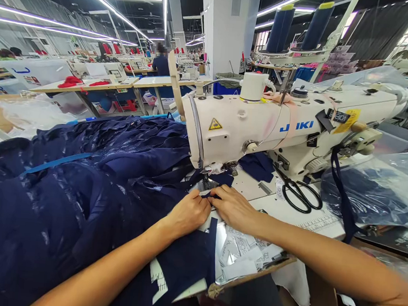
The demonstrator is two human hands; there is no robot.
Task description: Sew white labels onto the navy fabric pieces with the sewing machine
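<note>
Evidently, both hands are at work on a piece of navy cloth (206, 196), located just in front of the presser foot (208, 182) of the sewing machine (229, 131), inward from the bench's (328, 222) near edge. We find the left hand (189, 212) curled nearly into a fist, its thumb and forefinger closed on the cloth. The right hand (234, 207) is flatter, its fingertips drawn together on the same piece; we cannot see the grip's underside.

For sound handling, we judge that the edges should be matched and flattened between the fingertips, with light, even tension and no pulling against the foot. We advise holding the fingertips back from the needle area.

We note a heap of navy garments (82, 200) crowding the left side; its weight could drag on the piece. Scissors (302, 194) lie right of the hands, and printed labels (241, 246) lie by the near edge.
</note>
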